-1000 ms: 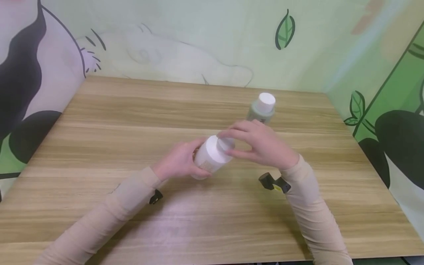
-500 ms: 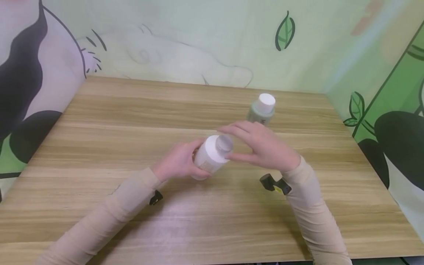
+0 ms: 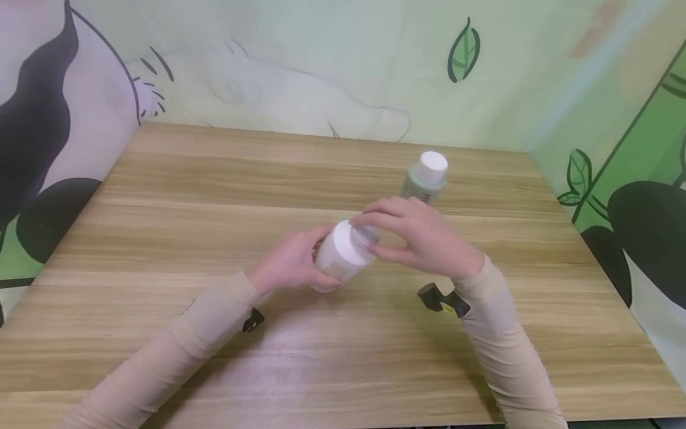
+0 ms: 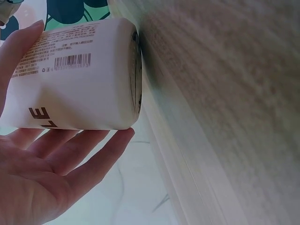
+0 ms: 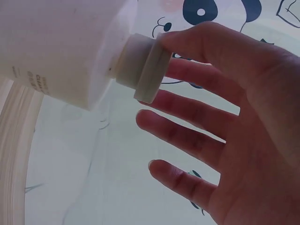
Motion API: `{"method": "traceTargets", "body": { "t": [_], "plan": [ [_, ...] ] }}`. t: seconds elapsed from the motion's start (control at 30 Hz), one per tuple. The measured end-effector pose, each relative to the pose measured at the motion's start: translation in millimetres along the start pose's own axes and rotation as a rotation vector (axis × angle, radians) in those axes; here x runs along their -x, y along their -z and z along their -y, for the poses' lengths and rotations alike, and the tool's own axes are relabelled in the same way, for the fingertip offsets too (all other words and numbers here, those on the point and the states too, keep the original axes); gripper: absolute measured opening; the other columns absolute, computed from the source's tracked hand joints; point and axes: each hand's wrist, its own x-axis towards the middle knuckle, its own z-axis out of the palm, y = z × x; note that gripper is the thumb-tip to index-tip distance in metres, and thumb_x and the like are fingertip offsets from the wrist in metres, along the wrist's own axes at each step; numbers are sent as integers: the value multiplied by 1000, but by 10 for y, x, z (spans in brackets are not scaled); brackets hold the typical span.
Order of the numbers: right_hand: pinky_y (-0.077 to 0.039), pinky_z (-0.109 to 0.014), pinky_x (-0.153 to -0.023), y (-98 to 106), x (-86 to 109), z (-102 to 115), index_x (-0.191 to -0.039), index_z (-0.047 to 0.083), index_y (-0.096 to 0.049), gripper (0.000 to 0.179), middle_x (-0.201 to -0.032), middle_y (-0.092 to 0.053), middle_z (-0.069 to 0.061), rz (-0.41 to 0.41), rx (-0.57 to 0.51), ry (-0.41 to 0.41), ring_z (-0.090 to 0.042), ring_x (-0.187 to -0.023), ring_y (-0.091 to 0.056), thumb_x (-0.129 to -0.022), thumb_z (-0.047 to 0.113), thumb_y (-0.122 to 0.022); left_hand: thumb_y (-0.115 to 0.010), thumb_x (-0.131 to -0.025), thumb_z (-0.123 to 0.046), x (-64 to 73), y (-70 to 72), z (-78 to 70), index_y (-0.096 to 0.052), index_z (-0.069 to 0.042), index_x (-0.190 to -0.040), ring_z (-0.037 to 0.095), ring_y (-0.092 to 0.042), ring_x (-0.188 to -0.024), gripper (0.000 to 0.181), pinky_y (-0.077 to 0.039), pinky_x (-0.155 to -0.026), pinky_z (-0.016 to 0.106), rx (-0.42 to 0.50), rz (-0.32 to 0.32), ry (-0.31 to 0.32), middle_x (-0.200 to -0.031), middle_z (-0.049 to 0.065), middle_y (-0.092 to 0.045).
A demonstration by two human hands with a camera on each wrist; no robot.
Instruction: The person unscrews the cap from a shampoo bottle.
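Observation:
A white plastic bottle (image 3: 342, 257) leans toward the right over the wooden table. My left hand (image 3: 289, 259) grips its body, thumb on the near side and fingers on the far side. Printed text, a barcode and large letters show on the bottle's side (image 4: 79, 93) in the left wrist view, its base close to the tabletop. With thumb and fingertips, my right hand (image 3: 420, 238) pinches the pale cap (image 5: 147, 65) at the bottle's mouth. The lower fingers of that hand spread apart below the cap in the right wrist view.
Behind the right hand stands a second bottle (image 3: 420, 182), greenish with a white cap, its lower part hidden. The wooden table (image 3: 241, 173) meets a wall (image 3: 300, 65) painted with pandas and leaves. Black wrist cameras hang under both sleeves.
Half a second ago the right fingers were lifted and spread off the cap; now they are back on it, as one second ago. The left hand and bottle have stayed nearly still.

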Motion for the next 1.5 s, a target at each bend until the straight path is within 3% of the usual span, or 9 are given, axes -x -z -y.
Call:
{"method": "traceTargets", "body": {
  "t": [0.17,0.37,0.63,0.9,1.07,1.27,1.5],
  "plan": [
    [-48,-38,-83,18,12,4,-124,13,-63,43,-122,-66,-7,17,-17,19,-23,-115,-59,-83,19,-74,-89,-64,-27,-2,3,-1,-47,-15,-139,23,-65,-102,87,-55,-90,41,12,0,-8,-118,7,-68],
    [-47,-37,-84,12,-3,9,-129,9,-58,55,-124,-64,-6,7,13,-47,-22,-117,-58,-82,31,-76,-89,-63,-25,6,-3,7,-48,-13,-138,24,-66,-104,86,-55,-90,41,21,-14,-29,-118,8,-68],
    [-43,-32,-79,-3,3,19,-113,11,-65,40,-109,-69,0,13,27,-98,-16,-104,-62,-83,36,-74,-89,-63,-25,14,-20,-15,-48,-13,-137,23,-65,-102,86,-56,-89,40,21,-9,-31,-118,8,-68],
    [-46,-35,-81,28,28,6,-124,13,-62,43,-120,-65,-3,22,4,-5,-20,-112,-59,-83,22,-74,-89,-63,-23,16,-29,-28,-48,-13,-138,23,-65,-102,86,-55,-90,41,49,-9,-17,-118,8,-67],
    [-46,-36,-84,42,25,5,-130,11,-57,54,-123,-65,-4,22,-6,-42,-19,-116,-58,-83,31,-75,-89,-63,-22,20,-39,-18,-48,-12,-138,24,-65,-104,86,-55,-91,41,59,-19,-37,-119,8,-67],
    [-44,-33,-81,35,13,3,-120,10,-62,47,-106,-68,-1,23,3,-93,-14,-101,-61,-82,34,-75,-89,-63,-22,21,-38,-25,-48,-13,-137,24,-65,-103,85,-56,-90,41,69,-13,-40,-118,9,-67],
    [-47,-34,-84,-3,-7,14,-115,10,-65,37,-110,-66,-2,39,3,-50,-17,-102,-60,-83,26,-74,-89,-63,-24,32,-43,-18,-50,-14,-132,22,-65,-99,80,-56,-86,38,51,-13,-40,-113,8,-68]
  ]
}}
